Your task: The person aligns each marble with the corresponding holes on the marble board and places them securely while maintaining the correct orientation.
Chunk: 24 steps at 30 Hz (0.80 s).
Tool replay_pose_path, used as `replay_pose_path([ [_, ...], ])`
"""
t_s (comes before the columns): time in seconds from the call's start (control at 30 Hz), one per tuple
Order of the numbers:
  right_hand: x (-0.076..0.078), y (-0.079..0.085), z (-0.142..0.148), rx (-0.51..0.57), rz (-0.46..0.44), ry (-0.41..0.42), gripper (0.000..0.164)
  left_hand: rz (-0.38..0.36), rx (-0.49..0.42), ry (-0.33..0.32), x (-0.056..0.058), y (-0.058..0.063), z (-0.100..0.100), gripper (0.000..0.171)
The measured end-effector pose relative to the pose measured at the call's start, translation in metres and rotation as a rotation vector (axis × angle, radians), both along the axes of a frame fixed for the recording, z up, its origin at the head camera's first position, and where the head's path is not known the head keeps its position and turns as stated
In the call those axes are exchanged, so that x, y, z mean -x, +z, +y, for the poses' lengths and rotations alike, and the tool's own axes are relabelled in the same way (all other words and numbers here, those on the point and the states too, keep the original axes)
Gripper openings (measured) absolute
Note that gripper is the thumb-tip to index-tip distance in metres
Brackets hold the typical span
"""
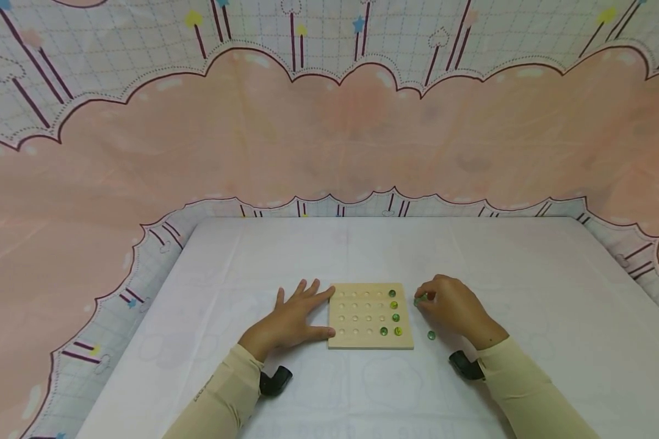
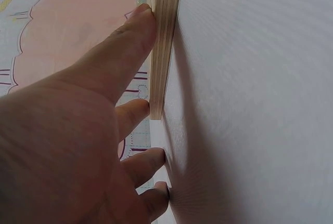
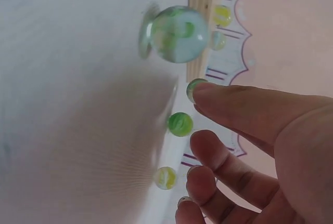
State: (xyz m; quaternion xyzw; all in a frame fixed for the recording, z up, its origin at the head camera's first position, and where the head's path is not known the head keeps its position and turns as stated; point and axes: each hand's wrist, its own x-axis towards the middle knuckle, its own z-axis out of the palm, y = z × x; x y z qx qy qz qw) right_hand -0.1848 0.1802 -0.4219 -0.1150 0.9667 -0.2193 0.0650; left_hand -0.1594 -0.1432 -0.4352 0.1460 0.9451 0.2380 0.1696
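Observation:
A square wooden board (image 1: 361, 349) with rows of round dimples lies flat on the white-covered table. Green and yellow glass marbles (image 1: 396, 317) fill its right column, and another marble (image 1: 384, 331) sits in the bottom row beside that column. My left hand (image 1: 291, 320) is spread at the board's left side, thumb and forefinger touching its edge. Just off the right side, my right hand (image 1: 453, 305) pinches a green marble (image 3: 193, 91) at the thumb tip; the forefinger is mostly hidden behind the thumb in the right wrist view.
A loose clear-green marble (image 1: 431, 335) rests on the table near the board's lower right corner. In the right wrist view, a green marble (image 3: 180, 124) and a yellow one (image 3: 165, 178) lie by the fingers. A patterned curtain (image 1: 329, 140) hangs behind the table.

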Motion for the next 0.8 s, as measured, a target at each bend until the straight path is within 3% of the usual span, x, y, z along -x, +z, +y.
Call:
replay_pose_path([
  [0.3,-0.004,0.009,-0.002,0.016,0.051,0.037,0.012,-0.006,0.003,0.000,0.002,0.000,0.000,0.087],
  [0.8,-0.016,0.023,-0.018,0.052,0.046,0.063,0.013,-0.025,0.013,-0.004,0.004,0.002,0.002,0.087],
])
